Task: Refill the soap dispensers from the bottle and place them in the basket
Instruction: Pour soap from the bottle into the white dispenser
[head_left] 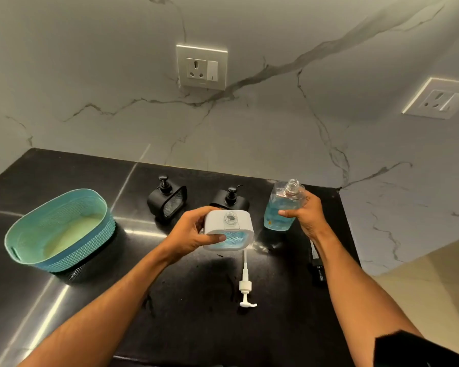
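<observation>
My left hand grips a white square soap dispenser with its neck open and blue soap visible in its lower part. My right hand holds a clear refill bottle, uncapped, upright and partly full of blue liquid, just right of the dispenser. A white pump head lies on the black counter in front of the dispenser. Two black dispensers stand behind with pumps on: one to the left, the other partly hidden by the white one. The teal basket sits empty at the left.
A black pump or cap lies on the counter under my right forearm. A marble wall with two sockets rises behind. The counter's right edge drops off near my right arm.
</observation>
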{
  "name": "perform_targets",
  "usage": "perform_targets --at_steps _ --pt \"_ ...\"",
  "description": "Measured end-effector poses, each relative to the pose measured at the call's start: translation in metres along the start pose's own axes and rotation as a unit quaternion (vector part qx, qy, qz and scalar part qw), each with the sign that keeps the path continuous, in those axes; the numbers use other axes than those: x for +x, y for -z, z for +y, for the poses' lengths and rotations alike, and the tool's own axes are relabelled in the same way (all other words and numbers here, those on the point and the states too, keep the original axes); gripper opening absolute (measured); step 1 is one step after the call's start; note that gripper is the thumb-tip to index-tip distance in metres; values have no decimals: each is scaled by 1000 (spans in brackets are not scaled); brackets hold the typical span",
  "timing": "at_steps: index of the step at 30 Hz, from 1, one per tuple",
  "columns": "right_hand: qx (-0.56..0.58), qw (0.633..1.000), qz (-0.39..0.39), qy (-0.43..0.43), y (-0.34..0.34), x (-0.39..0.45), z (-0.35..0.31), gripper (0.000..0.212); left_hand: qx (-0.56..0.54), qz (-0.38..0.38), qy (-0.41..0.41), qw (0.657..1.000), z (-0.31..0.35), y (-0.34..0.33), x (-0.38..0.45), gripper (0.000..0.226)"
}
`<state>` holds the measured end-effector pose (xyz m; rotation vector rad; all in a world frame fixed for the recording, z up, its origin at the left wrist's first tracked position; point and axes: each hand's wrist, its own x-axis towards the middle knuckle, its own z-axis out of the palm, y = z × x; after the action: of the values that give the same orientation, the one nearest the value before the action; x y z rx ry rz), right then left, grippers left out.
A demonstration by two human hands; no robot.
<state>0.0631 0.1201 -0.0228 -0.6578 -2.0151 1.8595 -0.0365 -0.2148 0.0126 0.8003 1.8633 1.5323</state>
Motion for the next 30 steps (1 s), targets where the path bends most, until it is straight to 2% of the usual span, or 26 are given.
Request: perform_targets --at_steps 14,25,30 --pt "-19 998 -54 -7 7 9 6 68 3 -21 6 1000 1 -3 10 50" --pt "-45 998 -32 13 7 -1 4 78 -1 -40 0 999 -2 2 6 48" --pt "-65 997 31 25 13 -16 5 91 2 -39 -5 999 -4 5 -3 47"
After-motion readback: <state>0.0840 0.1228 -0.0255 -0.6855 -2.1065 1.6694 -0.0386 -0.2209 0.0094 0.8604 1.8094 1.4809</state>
